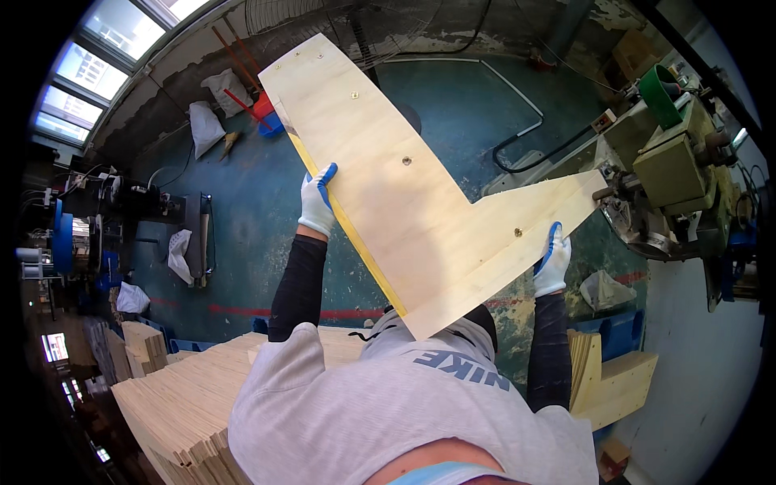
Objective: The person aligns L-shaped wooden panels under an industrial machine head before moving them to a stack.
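A pale L-shaped plywood panel with small metal fittings and a yellow strip along its left edge fills the middle. My left hand, in a white and blue glove, is closed on that left edge, partway along the long arm. My right hand, gloved alike, grips the lower edge of the shorter arm. That arm's narrow end lies at the metal head of a green machine on the right; whether it touches is not clear.
Stacked plywood is at lower left, more panels at lower right. Another machine stands left. A white sack, a red dustpan and a bent pipe are beyond the panel, on the green floor.
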Motion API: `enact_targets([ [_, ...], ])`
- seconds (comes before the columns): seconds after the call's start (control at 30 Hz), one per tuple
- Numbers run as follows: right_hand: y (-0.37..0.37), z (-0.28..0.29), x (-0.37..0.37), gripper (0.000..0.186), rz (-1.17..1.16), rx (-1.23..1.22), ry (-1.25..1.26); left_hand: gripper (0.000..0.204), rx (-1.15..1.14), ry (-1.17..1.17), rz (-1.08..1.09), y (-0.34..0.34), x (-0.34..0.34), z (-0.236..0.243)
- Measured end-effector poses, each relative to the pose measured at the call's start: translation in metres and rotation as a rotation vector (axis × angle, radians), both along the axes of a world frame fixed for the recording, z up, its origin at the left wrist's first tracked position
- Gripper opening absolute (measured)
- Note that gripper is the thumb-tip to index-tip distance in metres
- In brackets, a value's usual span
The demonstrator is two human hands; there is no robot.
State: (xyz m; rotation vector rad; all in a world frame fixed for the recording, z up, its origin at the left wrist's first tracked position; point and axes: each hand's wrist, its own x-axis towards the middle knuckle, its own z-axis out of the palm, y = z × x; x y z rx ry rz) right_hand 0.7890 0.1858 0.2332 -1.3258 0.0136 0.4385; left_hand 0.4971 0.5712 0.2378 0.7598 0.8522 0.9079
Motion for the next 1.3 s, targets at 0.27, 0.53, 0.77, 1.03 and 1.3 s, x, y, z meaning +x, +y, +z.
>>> enact_targets([
  [0.27, 0.002, 0.023, -0.045, 0.036, 0.132, 0.029, -0.138, 0.046, 0.036, 0.125, -0.119, -0.046, -0.095, -0.004],
  [0.53, -0.190, -0.038, -0.132, 0.053, -0.061, -0.079, 0.176, 0.062, -0.049, 0.371, -0.545, -0.164, -0.118, -0.037],
  [0.77, -0.498, -0.029, -0.145, 0.071, -0.025, -0.942, -0.002, 0.051, -0.138, 0.332, -0.668, -0.423, 0.052, -0.142],
  [1.03, -0.726, 0.004, -0.163, 0.053, -0.556, -1.020, -0.157, 0.045, -0.070, 0.002, -0.993, -0.764, 0.199, -0.151],
  [1.3, -0.923, -0.023, -0.140, 0.084, -0.634, -1.017, 0.115, 0.032, -0.051, -0.101, -1.557, -1.086, 0.292, -0.078],
])
